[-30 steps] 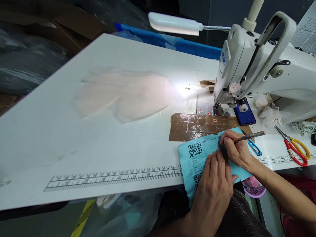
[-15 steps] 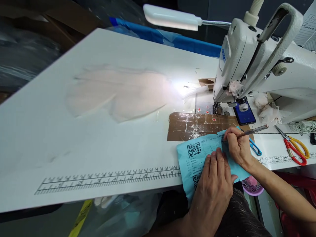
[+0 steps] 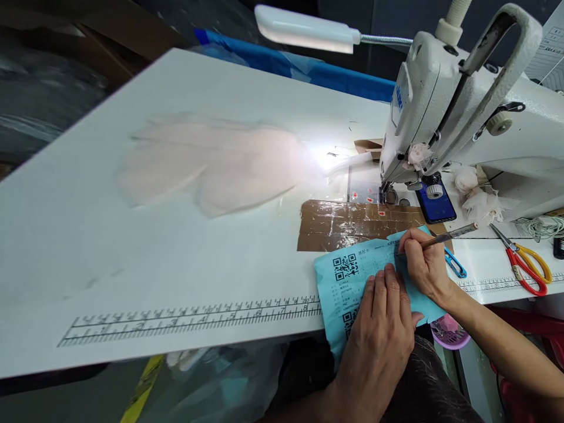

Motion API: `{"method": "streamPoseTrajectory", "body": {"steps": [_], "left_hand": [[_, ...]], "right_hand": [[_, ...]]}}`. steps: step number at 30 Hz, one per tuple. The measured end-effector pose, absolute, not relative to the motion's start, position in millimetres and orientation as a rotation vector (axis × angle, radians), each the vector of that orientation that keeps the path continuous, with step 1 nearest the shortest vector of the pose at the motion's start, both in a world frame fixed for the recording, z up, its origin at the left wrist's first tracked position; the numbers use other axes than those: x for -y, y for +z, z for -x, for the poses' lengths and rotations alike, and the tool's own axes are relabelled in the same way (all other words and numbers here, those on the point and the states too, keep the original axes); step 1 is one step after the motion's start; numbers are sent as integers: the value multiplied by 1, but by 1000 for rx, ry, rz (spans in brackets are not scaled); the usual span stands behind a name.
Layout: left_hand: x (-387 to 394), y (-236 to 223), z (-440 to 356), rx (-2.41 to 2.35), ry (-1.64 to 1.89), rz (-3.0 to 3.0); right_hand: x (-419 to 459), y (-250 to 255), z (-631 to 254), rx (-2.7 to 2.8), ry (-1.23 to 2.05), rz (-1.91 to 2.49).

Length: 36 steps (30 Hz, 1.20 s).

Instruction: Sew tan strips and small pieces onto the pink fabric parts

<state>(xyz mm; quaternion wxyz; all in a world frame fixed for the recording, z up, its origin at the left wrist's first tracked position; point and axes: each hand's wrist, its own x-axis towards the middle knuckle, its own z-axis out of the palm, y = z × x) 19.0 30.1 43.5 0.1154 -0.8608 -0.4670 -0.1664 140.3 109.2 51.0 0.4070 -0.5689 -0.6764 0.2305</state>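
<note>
A blue paper sheet (image 3: pixel 337 288) printed with QR codes and small text lies at the table's front edge, its lower part hanging over. My left hand (image 3: pixel 381 329) rests flat on it, fingers stretched out. My right hand (image 3: pixel 423 261) grips a pen (image 3: pixel 453 234), whose tip is at the upper right part of the sheet; the exact tip is hard to make out. Under the sheet's top edge is a strip of brown tape (image 3: pixel 339 226). A blue-handled tool (image 3: pixel 456 264) sticks out beside my right hand, partly hidden.
The sewing machine (image 3: pixel 418 100) stands at the right, with a phone (image 3: pixel 437 202) under its arm. Red and yellow scissors (image 3: pixel 522 261) lie farther right. Pale sheer fabric (image 3: pixel 247 164) is spread under the lamp (image 3: pixel 304 29). A printed ruler (image 3: pixel 198 320) runs along the front edge.
Almost nothing differs. The view has shifted very slightly; my left hand stays on the sheet and my right hand keeps the pen at nearly the same spot.
</note>
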Motion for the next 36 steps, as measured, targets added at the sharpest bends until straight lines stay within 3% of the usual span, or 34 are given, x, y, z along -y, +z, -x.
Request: {"method": "streamPoseTrajectory", "body": {"steps": [22,30,36], "left_hand": [[-30,40,-19,1381,-542,2528],[-26,35,-23,1404,-717,2490],[-25,44,-21,1394,-616,2517]], "right_hand": [[-107,56,-145,1718,475,1348],[-108,61,-145,1999,738,1019],[-108,61,-144,2149,754,1019]]}}
